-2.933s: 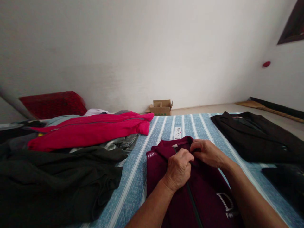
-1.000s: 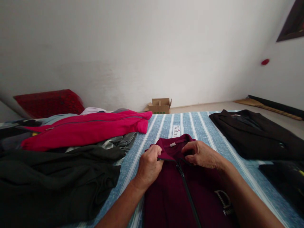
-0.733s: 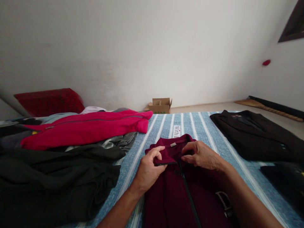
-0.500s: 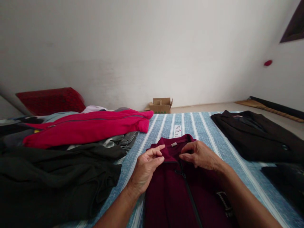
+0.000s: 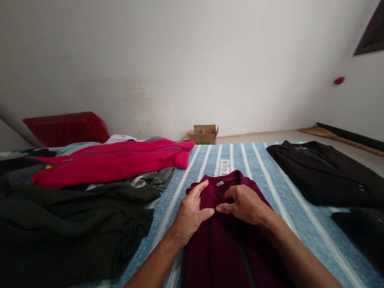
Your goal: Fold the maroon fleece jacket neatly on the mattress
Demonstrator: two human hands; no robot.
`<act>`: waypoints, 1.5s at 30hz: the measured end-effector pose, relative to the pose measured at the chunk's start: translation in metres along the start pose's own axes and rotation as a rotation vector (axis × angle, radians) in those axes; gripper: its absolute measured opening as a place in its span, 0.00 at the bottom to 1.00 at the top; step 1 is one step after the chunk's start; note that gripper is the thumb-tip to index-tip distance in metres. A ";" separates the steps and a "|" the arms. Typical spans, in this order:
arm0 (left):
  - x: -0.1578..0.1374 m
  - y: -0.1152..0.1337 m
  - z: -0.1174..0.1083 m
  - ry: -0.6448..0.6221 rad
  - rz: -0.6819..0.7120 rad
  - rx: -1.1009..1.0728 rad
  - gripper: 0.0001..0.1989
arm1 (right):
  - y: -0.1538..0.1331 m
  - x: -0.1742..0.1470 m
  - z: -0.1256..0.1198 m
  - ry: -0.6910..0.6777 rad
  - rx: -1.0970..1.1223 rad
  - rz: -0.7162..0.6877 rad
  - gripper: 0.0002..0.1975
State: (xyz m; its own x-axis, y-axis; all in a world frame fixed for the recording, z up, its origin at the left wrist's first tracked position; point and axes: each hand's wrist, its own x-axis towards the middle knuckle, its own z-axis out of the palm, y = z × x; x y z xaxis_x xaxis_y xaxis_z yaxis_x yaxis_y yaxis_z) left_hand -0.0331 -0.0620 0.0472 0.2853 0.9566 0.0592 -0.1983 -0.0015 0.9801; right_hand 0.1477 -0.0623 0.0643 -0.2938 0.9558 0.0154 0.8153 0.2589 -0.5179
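Observation:
A maroon zip-up jacket (image 5: 199,256) lies front up before me, its collar at the far end with a small pale label inside. My left hand (image 5: 190,214) rests on the left side of the collar, thumb and fingers apart. At the collar's front, near the top of the dark zip, my right hand (image 5: 241,204) pinches the maroon cloth between thumb and bent fingers. The thumbs of both hands are close together. My right forearm covers part of the jacket's right front.
The jacket lies on a blue and white striped bedspread (image 5: 207,154). To the left are a bright pink jacket (image 5: 120,162), a dark garment (image 5: 72,232) and other piled clothes. A folded black garment (image 5: 324,172) lies right. Beyond stands an open cardboard box (image 5: 204,136) by the wall.
My right hand has moved left and nearer, toward the collar front, bringing its thumb close to my left thumb. My left hand has spread its thumb and fingers wider.

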 end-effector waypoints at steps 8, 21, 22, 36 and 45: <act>0.031 0.022 -0.029 0.226 -0.123 0.381 0.22 | -0.001 0.002 0.003 -0.010 0.017 0.009 0.11; 0.132 0.003 -0.042 0.094 -0.488 0.578 0.07 | -0.002 0.002 0.003 -0.035 0.009 0.010 0.09; 0.132 0.002 -0.044 0.087 -0.483 0.556 0.07 | -0.002 0.002 0.003 -0.038 0.016 0.002 0.09; 0.125 0.006 -0.041 -0.098 -0.453 0.098 0.10 | 0.003 0.002 0.002 -0.083 0.090 -0.033 0.06; 0.117 0.006 -0.049 -0.170 -0.455 -0.085 0.10 | -0.001 0.000 -0.002 -0.107 0.071 -0.028 0.05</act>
State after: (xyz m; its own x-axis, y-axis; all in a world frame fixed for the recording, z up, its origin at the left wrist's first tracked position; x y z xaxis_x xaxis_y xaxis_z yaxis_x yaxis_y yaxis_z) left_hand -0.0469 0.0646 0.0507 0.5088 0.7934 -0.3341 -0.0922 0.4360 0.8952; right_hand 0.1483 -0.0622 0.0668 -0.3705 0.9269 -0.0593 0.7698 0.2708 -0.5779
